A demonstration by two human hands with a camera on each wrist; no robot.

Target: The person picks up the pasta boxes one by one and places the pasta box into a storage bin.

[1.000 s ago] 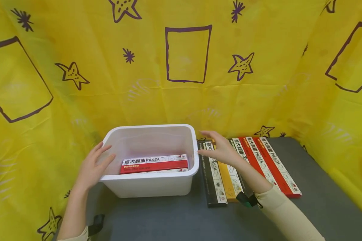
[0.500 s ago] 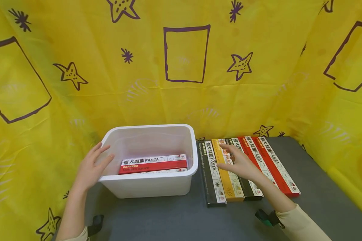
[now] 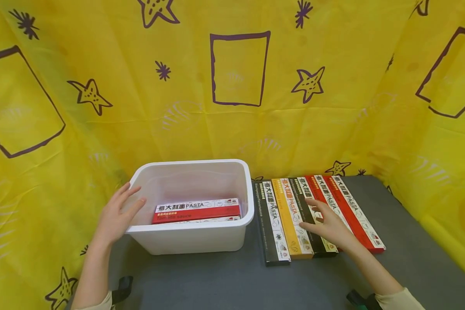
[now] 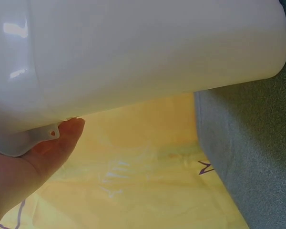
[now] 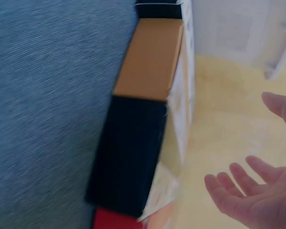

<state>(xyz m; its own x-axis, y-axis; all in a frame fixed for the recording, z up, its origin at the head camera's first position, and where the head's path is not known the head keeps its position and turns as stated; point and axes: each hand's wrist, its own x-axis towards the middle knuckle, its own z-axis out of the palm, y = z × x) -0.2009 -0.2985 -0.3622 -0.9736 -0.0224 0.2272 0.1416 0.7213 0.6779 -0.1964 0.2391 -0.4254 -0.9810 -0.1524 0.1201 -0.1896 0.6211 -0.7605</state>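
My left hand [image 3: 115, 215] rests at the left rim of a white plastic bin [image 3: 193, 239], thumb and forefinger loosely spread over its inside. In the left wrist view, part of that hand [image 4: 47, 157] lies against the outer side of the rim. Inside the bin lies a red and white pasta box [image 3: 197, 211], with another box edge in front of it. My right hand [image 3: 329, 224] hovers over the row, near the second black pasta box [image 3: 304, 215], fingers apart and holding nothing. The right wrist view shows this hand [image 5: 257, 191] apart from the box ends.
Left of that black box lie a yellow pasta box [image 3: 288, 224] and another black pasta box [image 3: 271, 232]. To its right are two red pasta boxes, the outer red box [image 3: 356, 219] farthest right. A yellow patterned cloth [image 3: 232, 129] surrounds the dark grey table [image 3: 217, 280].
My right hand has moved right and toward me, from beside the bin's right rim to over the second black pasta box. The left hand and the bin have stayed in place.
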